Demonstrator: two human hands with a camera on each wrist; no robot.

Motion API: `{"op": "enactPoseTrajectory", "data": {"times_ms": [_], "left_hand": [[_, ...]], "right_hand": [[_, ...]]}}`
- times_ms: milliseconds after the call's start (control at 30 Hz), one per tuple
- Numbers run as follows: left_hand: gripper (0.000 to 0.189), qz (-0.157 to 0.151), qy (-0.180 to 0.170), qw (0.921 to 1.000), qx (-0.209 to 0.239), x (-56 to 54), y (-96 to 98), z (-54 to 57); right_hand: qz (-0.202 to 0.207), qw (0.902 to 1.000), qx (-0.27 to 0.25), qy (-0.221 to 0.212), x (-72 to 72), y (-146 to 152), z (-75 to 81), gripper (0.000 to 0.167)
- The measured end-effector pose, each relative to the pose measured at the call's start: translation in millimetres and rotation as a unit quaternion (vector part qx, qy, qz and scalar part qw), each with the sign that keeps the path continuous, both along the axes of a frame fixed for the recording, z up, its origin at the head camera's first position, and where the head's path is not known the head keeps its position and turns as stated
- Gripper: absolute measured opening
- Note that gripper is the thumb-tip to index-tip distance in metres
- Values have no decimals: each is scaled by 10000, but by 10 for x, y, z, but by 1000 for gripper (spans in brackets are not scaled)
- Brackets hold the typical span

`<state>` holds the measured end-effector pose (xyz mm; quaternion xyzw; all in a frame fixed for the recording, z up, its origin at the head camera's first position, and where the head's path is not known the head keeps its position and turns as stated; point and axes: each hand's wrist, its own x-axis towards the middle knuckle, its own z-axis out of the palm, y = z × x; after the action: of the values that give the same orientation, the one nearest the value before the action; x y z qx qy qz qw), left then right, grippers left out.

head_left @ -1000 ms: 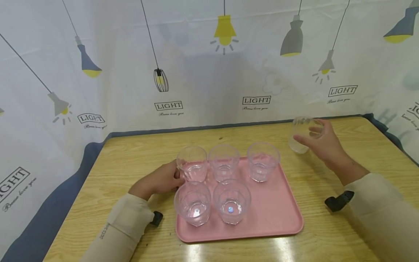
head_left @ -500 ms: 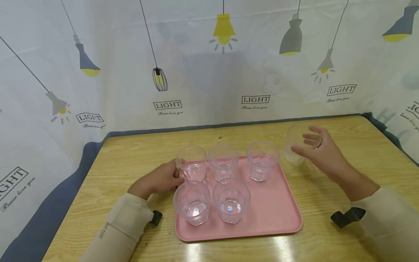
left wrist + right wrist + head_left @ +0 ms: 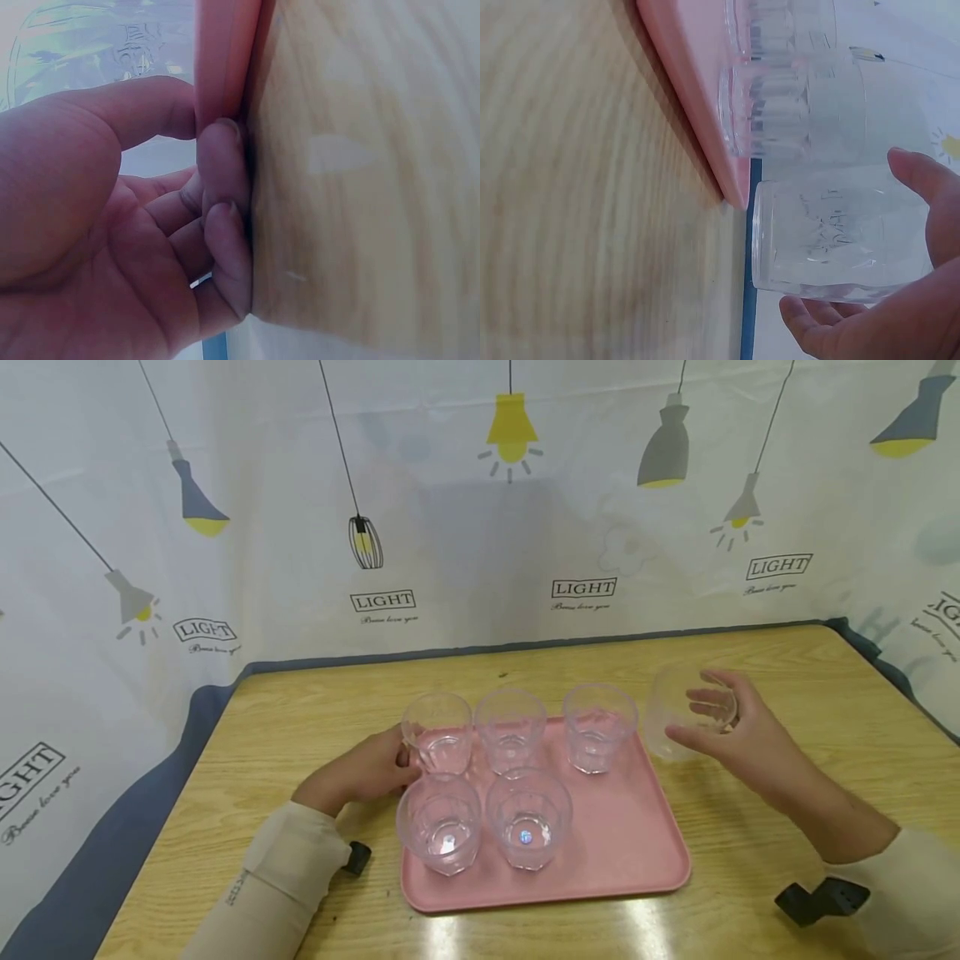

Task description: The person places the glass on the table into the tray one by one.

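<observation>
My right hand (image 3: 738,727) holds a clear plastic cup (image 3: 670,697) between thumb and fingers, just off the right back corner of the pink tray (image 3: 615,852). In the right wrist view the cup (image 3: 832,232) appears with its base toward the table and its rim end by the thumb. My left hand (image 3: 371,768) grips the tray's left edge. The left wrist view shows the thumb over the tray rim (image 3: 225,60) and curled fingers (image 3: 225,161) against its side. Several like cups stand upright on the tray, among them a front-left cup (image 3: 441,827) and a back-right cup (image 3: 600,727).
The tray lies on a wood-grain table (image 3: 315,693). Behind and beside the table hangs a white curtain (image 3: 450,527) printed with lamps. Two more cups, a front one (image 3: 529,818) and a back one (image 3: 512,731), stand mid-tray; another (image 3: 438,735) is by my left hand.
My right hand has brought its cup from the back of the table toward me and slightly left, nearer the tray. My left hand and the cups on the tray have stayed put.
</observation>
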<state>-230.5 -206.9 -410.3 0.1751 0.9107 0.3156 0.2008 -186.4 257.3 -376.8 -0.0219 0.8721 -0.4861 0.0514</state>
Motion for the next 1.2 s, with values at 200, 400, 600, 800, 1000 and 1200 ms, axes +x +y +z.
{"op": "enactPoseTrajectory", "data": {"times_ms": [200,400,600,800,1000,1200], "left_hand": [[34,-8,-44,10000,27,6,-11,9],[36,-26,-35,10000,53,18,-8,18],[34,-16,-18,10000,41,19,-2,19],[28,4,-28,10000,30,16,2,12],[24,35,-21,10000,-12,16,1,8],[24,26,-23,10000,-11,16,10,14]], "right_hand": [[142,9998,9,112,147,-57,-25,97],[282,9995,-24,143,276,-105,-51,94],[428,9984,-303,210,392,-174,-81,92],[603,9966,-370,428,489,-270,-118,86],[848,9942,-502,420,586,-385,-127,84],[1028,9926,-361,532,662,-503,-146,84]]}}
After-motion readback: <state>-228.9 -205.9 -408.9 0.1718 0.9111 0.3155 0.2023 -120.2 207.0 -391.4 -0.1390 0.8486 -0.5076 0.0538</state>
